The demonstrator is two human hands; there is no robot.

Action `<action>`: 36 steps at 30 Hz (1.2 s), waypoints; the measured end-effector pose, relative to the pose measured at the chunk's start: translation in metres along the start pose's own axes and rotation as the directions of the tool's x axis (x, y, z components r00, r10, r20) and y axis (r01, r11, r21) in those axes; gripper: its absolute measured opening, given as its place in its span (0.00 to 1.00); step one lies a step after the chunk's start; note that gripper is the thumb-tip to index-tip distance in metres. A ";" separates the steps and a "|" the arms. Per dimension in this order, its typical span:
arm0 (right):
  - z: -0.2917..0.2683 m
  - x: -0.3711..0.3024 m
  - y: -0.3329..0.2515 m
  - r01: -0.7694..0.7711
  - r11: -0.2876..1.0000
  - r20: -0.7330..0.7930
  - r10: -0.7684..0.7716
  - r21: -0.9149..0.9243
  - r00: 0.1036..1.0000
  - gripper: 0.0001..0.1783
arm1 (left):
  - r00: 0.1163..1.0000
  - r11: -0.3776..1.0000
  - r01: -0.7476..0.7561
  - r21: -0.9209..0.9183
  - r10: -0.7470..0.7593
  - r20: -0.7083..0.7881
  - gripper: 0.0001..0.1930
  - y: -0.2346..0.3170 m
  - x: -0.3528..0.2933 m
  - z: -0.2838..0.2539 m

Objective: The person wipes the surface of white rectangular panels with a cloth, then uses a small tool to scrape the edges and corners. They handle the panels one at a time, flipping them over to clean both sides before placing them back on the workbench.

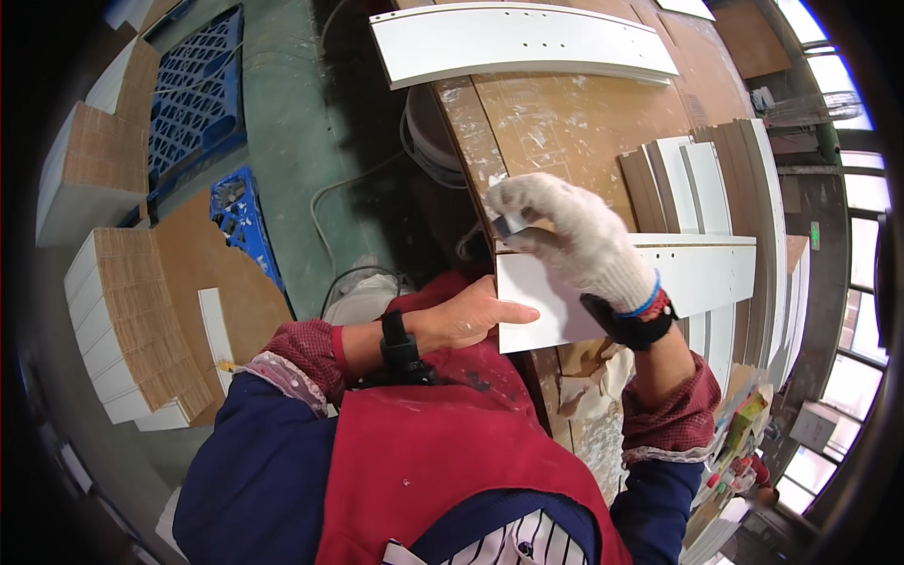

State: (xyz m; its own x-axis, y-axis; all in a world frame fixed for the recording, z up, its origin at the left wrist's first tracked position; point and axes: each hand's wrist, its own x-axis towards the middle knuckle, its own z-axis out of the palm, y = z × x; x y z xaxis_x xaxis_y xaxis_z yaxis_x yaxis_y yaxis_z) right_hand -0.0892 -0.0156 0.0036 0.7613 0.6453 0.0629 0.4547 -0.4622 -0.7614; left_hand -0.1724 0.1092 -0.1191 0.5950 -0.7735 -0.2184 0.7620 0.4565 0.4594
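Note:
A white board [541,301] with small holes along its far edge lies across the bench corner in front of me. My left hand [461,318], bare, grips the board's left end, with the thumb flat on top and the other fingers hidden beneath. Above that same end is my right hand [573,235] in a white knitted glove. Its fingers and thumb pinch a small dark grey piece [505,227], whose exact kind I cannot make out, close to the board's far left corner.
The brown, paint-marked workbench [574,132] carries a long curved white panel [518,42] at its far end. More white boards [706,188] lean in rows on the right. To the left are stacked panels [132,330], a blue plastic pallet [198,94] and a hose [325,221] on the floor.

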 end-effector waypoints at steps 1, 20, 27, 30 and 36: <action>0.002 0.001 -0.004 -0.084 0.996 0.053 0.082 0.025 0.995 0.20 | 1.000 1.000 0.012 0.001 -0.012 0.000 0.23 0.000 -0.001 -0.002; 0.009 -0.296 -0.021 -0.079 0.567 -0.506 0.782 0.820 0.364 0.31 | 0.997 0.985 0.074 -0.155 -0.073 0.013 0.25 0.012 -0.004 0.002; 0.067 -0.308 -0.030 0.199 0.585 -0.618 0.740 0.786 0.265 0.24 | 0.998 0.998 0.062 0.029 -0.062 0.009 0.29 0.006 -0.008 -0.019; 0.053 -0.263 -0.037 0.225 0.432 -0.486 0.750 0.873 0.449 0.21 | 0.995 0.989 0.098 0.110 -0.097 -0.014 0.28 0.014 -0.012 -0.011; 0.041 -0.210 -0.014 0.027 0.389 -0.336 0.756 0.921 0.561 0.22 | 0.983 0.945 0.177 0.276 -0.158 -0.090 0.27 0.017 -0.014 -0.011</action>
State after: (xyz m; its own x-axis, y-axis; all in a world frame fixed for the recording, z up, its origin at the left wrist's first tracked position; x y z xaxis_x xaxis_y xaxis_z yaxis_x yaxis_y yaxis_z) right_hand -0.2740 -0.1195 -0.0259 0.9265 -0.1915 -0.3238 -0.2285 0.3974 -0.8888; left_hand -0.1655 0.1327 -0.1177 0.4881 -0.7930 -0.3646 0.7544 0.1733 0.6331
